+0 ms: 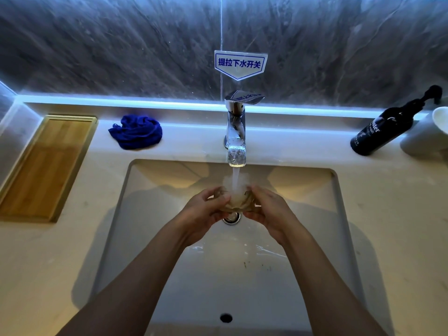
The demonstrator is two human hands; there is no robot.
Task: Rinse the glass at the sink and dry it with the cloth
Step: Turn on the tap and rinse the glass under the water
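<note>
Nearest: sink (322,214) basin wet, a few specks on the floor, overflow hole at the front. Mid-basin, both hands cup the glass (236,202) right under the running stream, above the drain (231,218). Left hand (206,212) grip: fingers curled onto the glass's left side. Right hand (269,212) grip: fingers pinched on its right side and rim. Glass looks full and overflowing.

Risk as I read it: wet glass plus hard basin, so a slip means a chip or break; the stream hitting the rim could splash onto the counter (388,214).

Further back: faucet (236,132) on, blue cloth (135,132) bunched on the counter ledge left of the faucet, well apart from the hands. Reaching for it one-handed with a dripping glass is the weak point. Dark pump bottle (385,127) far right.
</note>
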